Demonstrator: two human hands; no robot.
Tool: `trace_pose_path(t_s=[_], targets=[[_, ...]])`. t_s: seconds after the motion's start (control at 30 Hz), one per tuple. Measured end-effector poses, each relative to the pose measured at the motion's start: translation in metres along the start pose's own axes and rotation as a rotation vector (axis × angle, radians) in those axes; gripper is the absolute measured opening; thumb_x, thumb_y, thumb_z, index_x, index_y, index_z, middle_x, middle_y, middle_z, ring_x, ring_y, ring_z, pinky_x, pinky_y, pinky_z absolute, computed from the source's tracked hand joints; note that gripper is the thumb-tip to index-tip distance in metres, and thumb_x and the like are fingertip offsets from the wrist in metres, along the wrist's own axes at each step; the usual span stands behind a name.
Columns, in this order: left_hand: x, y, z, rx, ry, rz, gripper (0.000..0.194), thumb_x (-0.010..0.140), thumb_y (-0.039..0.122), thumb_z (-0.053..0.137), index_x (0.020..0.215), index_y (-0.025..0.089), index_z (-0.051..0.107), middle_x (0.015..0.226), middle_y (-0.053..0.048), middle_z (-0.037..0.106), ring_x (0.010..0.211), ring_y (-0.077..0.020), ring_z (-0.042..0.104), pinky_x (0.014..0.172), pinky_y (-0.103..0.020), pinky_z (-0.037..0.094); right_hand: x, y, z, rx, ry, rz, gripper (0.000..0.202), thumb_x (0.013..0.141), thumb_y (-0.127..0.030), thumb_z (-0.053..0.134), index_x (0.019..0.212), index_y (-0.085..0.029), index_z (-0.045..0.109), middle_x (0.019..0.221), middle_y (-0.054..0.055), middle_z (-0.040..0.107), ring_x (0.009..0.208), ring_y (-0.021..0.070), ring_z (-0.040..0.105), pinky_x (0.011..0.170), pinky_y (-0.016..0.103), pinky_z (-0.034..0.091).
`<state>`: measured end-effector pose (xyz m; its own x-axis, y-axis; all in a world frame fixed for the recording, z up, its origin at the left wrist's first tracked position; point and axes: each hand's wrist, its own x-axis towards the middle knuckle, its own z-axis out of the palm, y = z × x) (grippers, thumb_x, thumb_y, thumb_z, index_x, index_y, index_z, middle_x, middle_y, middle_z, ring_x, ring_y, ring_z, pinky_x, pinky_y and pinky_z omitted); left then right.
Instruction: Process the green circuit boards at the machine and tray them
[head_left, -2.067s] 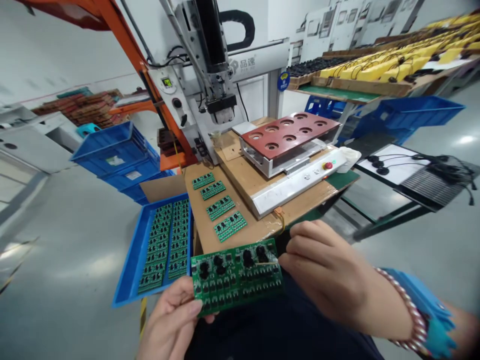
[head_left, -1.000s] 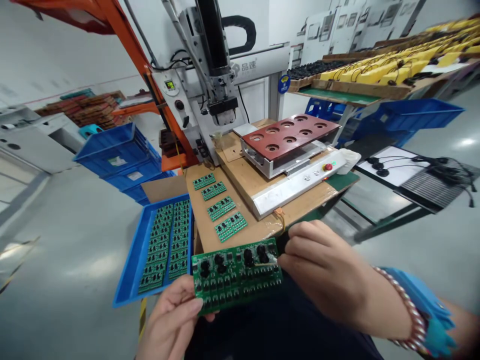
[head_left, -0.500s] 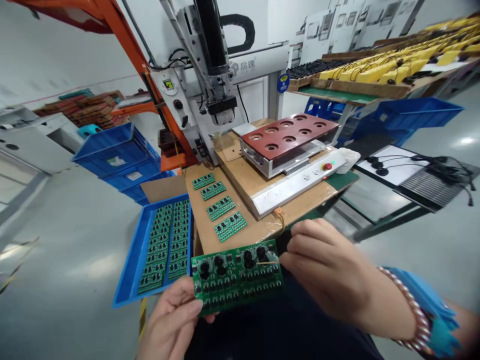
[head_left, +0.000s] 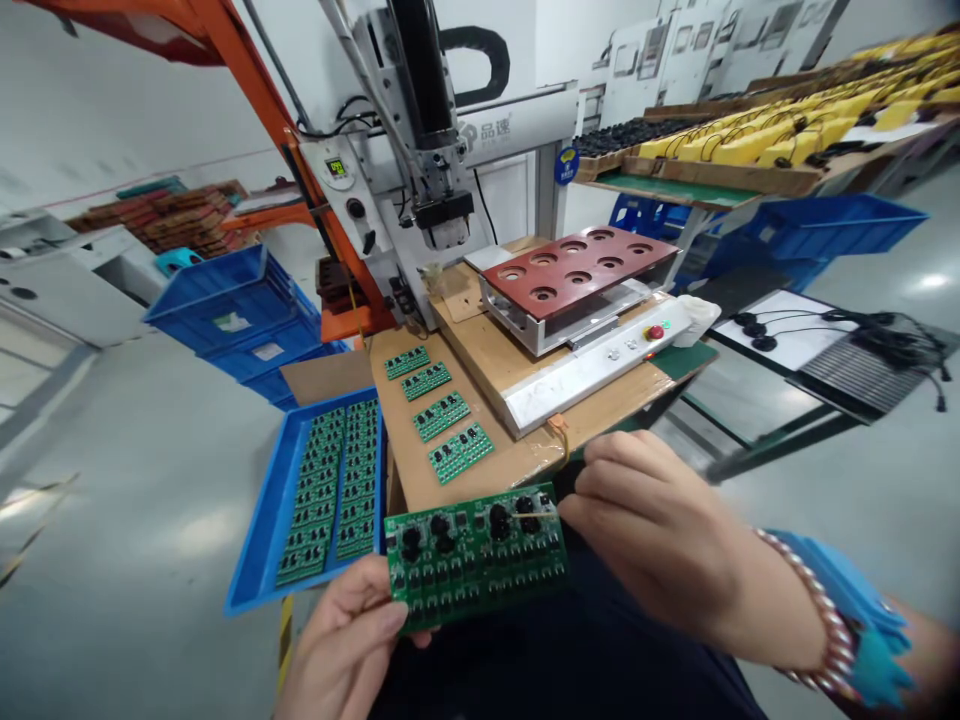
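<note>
Stick (head_left: pixel 536 516), thin and pale like a toothpick, has shifted a little from half a second ago: it then ran along the lower edge of the rightmost black component (head_left: pixel 528 510) on the green circuit board (head_left: pixel 469 572), and now it lies across that component's middle, its tip beside the neighbouring one. The board itself has dipped very slightly. To my eye that keeps the close handwork on this right-hand pair of components, while the pair toward the left is left alone. Whether the tip is pressing or merely hovering I can't tell from here.

The left hand (head_left: pixel 346 628) has the board clamped by its lower left corner, thumb flat on the component face, the other fingers curled behind. The right hand (head_left: pixel 656 545) is folded nearly into a fist just beside the board's right end, thumb and forefinger pinched together on the stick; the remaining fingers are tucked in.

The board is tilted up toward the person, above the lap and just before the near end of the workbench (head_left: pixel 401 440). Four similar boards (head_left: pixel 460 453) lie there in a row, with more in the blue tray (head_left: pixel 268 535) alongside.
</note>
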<state>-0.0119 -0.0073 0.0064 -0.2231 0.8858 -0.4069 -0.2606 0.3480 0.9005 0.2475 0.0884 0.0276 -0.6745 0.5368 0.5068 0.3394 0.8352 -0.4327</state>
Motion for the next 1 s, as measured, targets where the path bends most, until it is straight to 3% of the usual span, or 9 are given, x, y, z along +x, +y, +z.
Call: trace_pose_path(t_s=[0.37, 0.8, 1.0], targets=[[0.006, -0.005, -0.011, 0.016, -0.147, 0.010, 0.004, 0.066, 0.021, 0.068, 0.067, 0.018, 0.069, 0.059, -0.003, 0.064, 0.056, -0.0160, 0.057, 0.052, -0.025, 0.046, 0.000, 0.002, -0.002, 0.016, -0.011, 0.030, 0.015, 0.080, -0.004, 0.046, 0.084, -0.013, 0.058, 0.076, 0.006, 0.050, 0.075, 0.0169, 0.039, 0.065, 0.034, 0.031], [0.004, 0.002, 0.000, 0.012, -0.077, 0.008, 0.006, 0.063, 0.023, 0.070, 0.061, 0.018, 0.068, 0.055, -0.002, 0.063, 0.052, -0.0153, 0.055, 0.050, -0.025, 0.044, 0.000, 0.001, -0.005, 0.019, -0.034, 0.047, 0.014, 0.079, -0.003, 0.048, 0.080, -0.014, 0.056, 0.076, 0.005, 0.050, 0.075, 0.0172, 0.040, 0.066, 0.035, 0.032], [0.004, 0.001, -0.006, -0.005, -0.108, 0.005, 0.007, 0.064, 0.022, 0.070, 0.061, 0.018, 0.066, 0.055, -0.002, 0.062, 0.053, -0.0158, 0.056, 0.050, -0.025, 0.045, 0.000, 0.000, -0.005, 0.008, -0.035, 0.033, 0.014, 0.078, -0.004, 0.046, 0.077, -0.014, 0.055, 0.077, 0.005, 0.049, 0.074, 0.0166, 0.039, 0.065, 0.034, 0.031]])
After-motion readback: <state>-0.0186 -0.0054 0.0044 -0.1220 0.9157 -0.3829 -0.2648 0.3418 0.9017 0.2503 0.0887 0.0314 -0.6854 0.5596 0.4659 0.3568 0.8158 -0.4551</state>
